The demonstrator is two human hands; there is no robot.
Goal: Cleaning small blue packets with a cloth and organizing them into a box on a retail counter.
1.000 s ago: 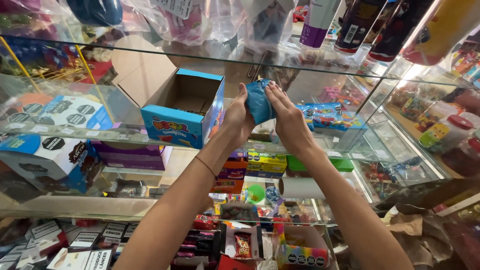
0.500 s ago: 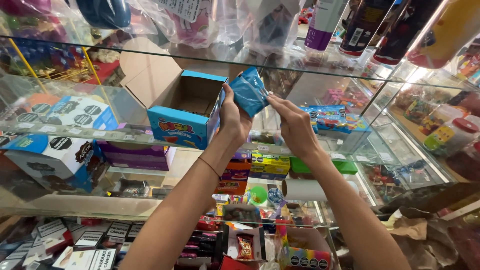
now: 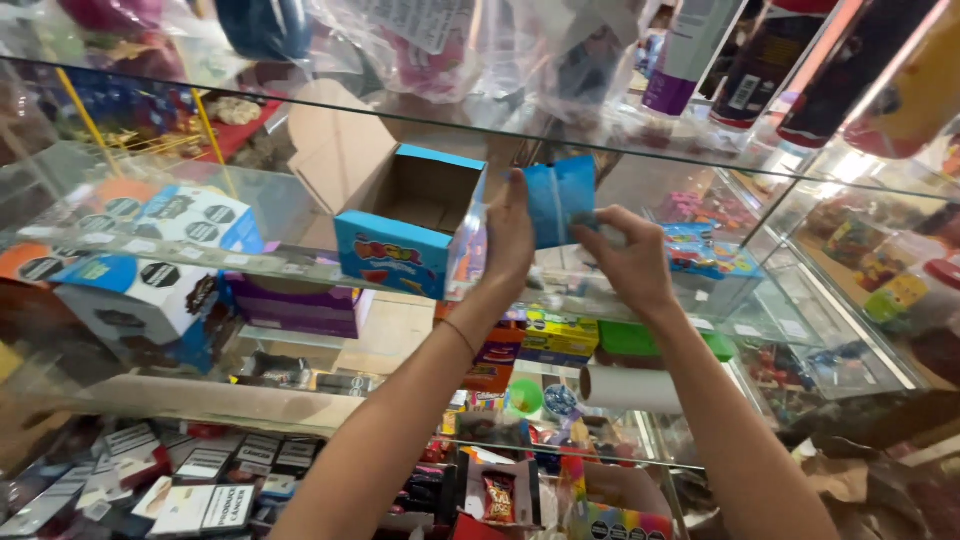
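My arms come up from below past the lower shelves, where flat packs [image 3: 190,480] and small snack bags [image 3: 498,497] lie crowded, so anything I drop from up here would fall among them or hit glass on the way down. My left hand [image 3: 508,240] lies flat against the side of the open blue box [image 3: 415,235], fingers straight up, thumb side toward the pouch; it braces rather than clamps, and I judge the box could slide or tip on the smooth glass shelf [image 3: 300,272] if I lean on it. My right hand [image 3: 628,262] pinches the lower corner of the blue pouch [image 3: 560,200] between fingertips and thumb, a narrow hold on very little material. The pouch stands upright just beside the box's open top, touching my left fingers, not yet inside. With so slight a pinch it could twist out and drop behind the shelf edge. The box's raised flap [image 3: 340,150] sits close under the upper glass, leaving a tight mouth, so the pouch might catch on the rim or crumple. Further back, bottles [image 3: 690,50] and bagged goods [image 3: 440,40] stand on the upper shelf; a careless knuckle lifting too high could jar that glass.
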